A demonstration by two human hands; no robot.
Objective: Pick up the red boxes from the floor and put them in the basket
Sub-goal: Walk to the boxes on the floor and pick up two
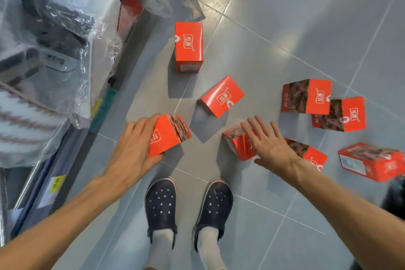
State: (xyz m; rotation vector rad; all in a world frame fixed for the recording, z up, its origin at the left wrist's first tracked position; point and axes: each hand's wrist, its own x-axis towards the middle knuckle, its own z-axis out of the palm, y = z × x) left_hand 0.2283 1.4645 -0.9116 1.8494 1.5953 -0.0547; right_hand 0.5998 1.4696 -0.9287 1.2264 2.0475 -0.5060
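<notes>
Head view looked straight down at grey floor tiles (285, 17) with red boxes scattered around two dark clogs (161, 204). Left hand (133, 144) gripped one box (168, 133), fingers curled over its near face and the box tipped up on an edge. Right hand (269, 144) hung over a second box (238, 142) with fingers spread wide and straight, holding nothing; whether the palm touched the carton I could not tell.

Other boxes lay apart on the tiles: one upright (189, 46) near the top, one tilted (222, 96) in the middle, a touching pair (306, 96) and (341, 114) to the right, one (311, 155) partly hidden behind the right wrist, and a blurred one (370, 160) at the right edge. A shelf of plastic-wrapped goods (54, 50) ran along the left. No basket was in view.

These looked like thin printed cartons, probably light and fairly stiff but easy to dent at the corners, with a glossy skin that could slip. Taking each across two opposite long faces, thumb one side and fingers the other, seemed the safest hold; each appeared small enough to manage one-handed.
</notes>
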